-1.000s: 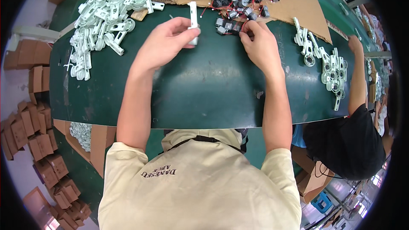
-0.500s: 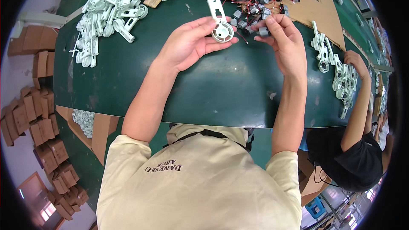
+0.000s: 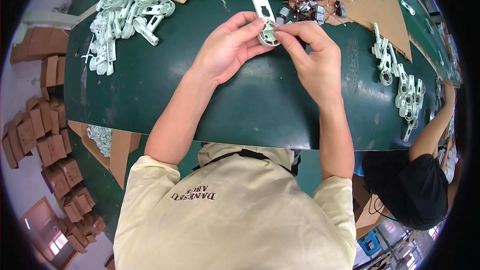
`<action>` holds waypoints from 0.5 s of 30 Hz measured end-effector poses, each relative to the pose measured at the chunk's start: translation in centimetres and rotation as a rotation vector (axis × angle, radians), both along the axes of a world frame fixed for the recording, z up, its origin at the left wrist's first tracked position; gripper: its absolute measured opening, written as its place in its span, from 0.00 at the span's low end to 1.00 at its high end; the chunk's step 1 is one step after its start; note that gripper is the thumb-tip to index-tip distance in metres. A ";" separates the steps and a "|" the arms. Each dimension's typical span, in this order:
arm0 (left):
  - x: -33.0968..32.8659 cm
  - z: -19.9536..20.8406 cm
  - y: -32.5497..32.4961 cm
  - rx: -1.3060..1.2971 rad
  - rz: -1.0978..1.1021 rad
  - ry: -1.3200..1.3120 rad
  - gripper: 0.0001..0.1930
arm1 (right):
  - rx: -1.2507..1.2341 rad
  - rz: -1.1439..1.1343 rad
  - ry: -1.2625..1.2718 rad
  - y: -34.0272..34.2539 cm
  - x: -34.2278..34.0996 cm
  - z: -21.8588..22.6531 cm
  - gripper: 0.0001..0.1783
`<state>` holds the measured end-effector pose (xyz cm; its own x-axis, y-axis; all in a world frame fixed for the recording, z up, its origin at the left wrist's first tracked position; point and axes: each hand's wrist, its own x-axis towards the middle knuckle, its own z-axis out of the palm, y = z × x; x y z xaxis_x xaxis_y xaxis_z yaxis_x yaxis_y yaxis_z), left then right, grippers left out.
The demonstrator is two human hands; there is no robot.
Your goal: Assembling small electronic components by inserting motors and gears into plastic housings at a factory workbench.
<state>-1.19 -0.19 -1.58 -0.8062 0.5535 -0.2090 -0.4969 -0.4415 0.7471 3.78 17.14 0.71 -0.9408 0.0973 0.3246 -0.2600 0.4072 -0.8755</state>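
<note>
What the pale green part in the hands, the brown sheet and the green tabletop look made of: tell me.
Pale green part: likely moulded plastic, smooth with a slight sheen, going by its even colour and thin, cut-out shape.
Brown sheet: apparently cardboard, matte, given its colour and ragged edge.
Green tabletop: smooth, semi-glossy, with soft reflections; perhaps laminate or paint, I can't tell.

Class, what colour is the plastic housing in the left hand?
Whitish pale green; the plastic housing in the left hand shows best in the head view.
</note>
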 end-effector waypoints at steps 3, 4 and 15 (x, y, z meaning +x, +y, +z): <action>-0.1 -0.2 0.1 -0.002 0.013 0.032 0.15 | 0.175 -0.004 0.080 -0.1 0.0 0.1 0.06; -0.1 -0.2 0.2 0.004 0.019 0.052 0.15 | 0.206 -0.022 0.081 -0.1 0.1 0.1 0.06; 0.2 0.2 0.0 -0.109 0.001 0.076 0.15 | 0.352 -0.044 0.153 -0.1 0.1 0.4 0.05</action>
<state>-0.96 -0.19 -1.38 -0.8225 0.5301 -0.2060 -0.4365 -0.3563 0.8261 3.91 17.07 1.10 -0.8761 -0.0060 0.4820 -0.3526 0.6897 -0.6324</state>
